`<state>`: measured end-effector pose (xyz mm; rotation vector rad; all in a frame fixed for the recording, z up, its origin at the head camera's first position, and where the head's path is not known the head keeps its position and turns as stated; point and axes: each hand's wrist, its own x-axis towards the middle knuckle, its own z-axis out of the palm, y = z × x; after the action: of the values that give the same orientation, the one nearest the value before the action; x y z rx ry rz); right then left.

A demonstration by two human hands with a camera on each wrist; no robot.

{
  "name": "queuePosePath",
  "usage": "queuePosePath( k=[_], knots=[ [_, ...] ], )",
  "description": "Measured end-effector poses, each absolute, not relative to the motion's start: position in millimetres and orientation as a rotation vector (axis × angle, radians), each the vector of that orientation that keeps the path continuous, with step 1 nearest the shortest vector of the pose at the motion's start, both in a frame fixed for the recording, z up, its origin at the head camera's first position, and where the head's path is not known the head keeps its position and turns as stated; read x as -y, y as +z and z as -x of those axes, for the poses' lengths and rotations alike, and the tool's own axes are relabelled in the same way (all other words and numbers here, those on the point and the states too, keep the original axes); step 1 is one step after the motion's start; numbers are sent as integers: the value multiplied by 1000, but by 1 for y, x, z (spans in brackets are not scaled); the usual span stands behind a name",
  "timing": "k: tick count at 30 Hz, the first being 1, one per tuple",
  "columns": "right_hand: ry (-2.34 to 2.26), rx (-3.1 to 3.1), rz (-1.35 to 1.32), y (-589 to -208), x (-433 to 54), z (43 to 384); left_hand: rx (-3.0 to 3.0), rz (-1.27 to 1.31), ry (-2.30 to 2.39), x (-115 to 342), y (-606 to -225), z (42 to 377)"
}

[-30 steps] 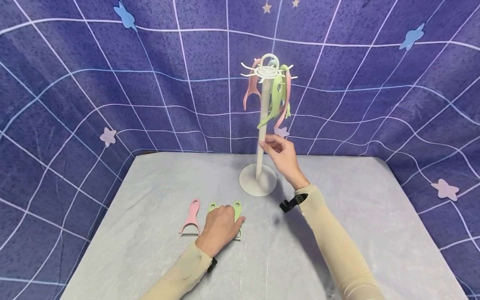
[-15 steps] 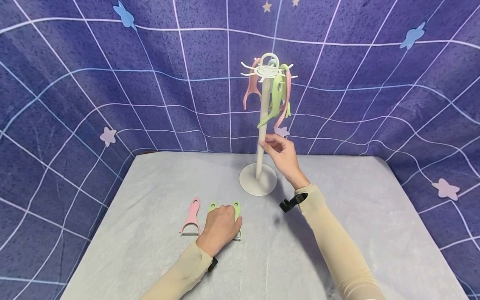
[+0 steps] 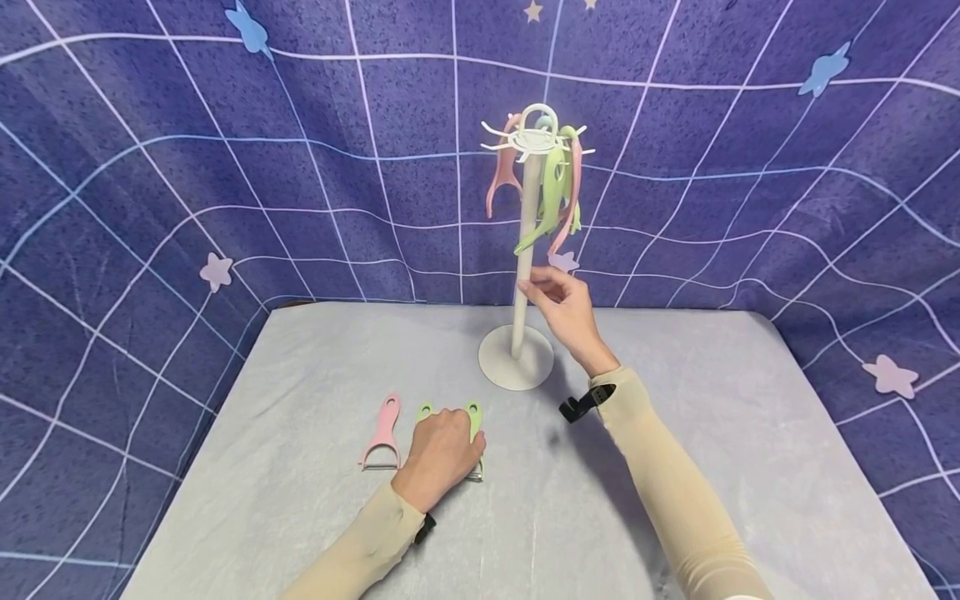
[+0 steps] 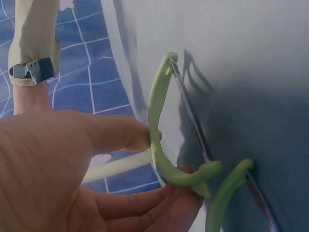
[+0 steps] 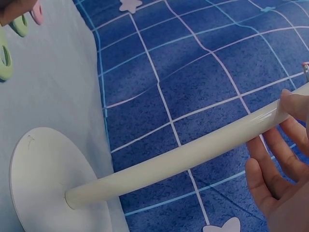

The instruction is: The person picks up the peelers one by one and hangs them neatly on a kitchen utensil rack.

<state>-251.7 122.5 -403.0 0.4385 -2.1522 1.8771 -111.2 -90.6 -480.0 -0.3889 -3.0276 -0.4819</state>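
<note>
In the head view, my left hand (image 3: 438, 458) reaches down to the table over two green peelers and covers most of them. Thumb and fingers pinch the right-hand green peeler (image 3: 476, 415) about its forked head, its blade showing in the left wrist view. The second green peeler (image 4: 219, 208) lies beside it. To their left is a pink peeler (image 3: 386, 429), blade toward me. My right hand (image 3: 566, 312) grips the white pole (image 5: 178, 157) of an upright stand between thumb and fingers, below the peelers hanging on it.
Several hooks ring the stand's top (image 3: 534, 143). From them hang a pink peeler (image 3: 505, 171) at left, and a green peeler (image 3: 553, 196) and another pink peeler (image 3: 574, 183) at right. The round base (image 3: 498, 367) rests on a grey-covered table. A purple-blue patterned curtain (image 3: 390, 225) surrounds the table.
The left thumb has drawn in slightly toward the right-hand green peeler, which has shifted a touch. The right hand and the stand stay where they were.
</note>
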Motion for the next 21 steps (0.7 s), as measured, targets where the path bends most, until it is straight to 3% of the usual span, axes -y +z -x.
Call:
queuePosePath(
  k=[5,21],
  knots=[
    [1884,2153,-438,-388,-120,238,3029,390,-486,92,-480,111],
    [1879,2145,-440,-388,-119,239,3045,370,-555,100,-481,118]
  ],
)
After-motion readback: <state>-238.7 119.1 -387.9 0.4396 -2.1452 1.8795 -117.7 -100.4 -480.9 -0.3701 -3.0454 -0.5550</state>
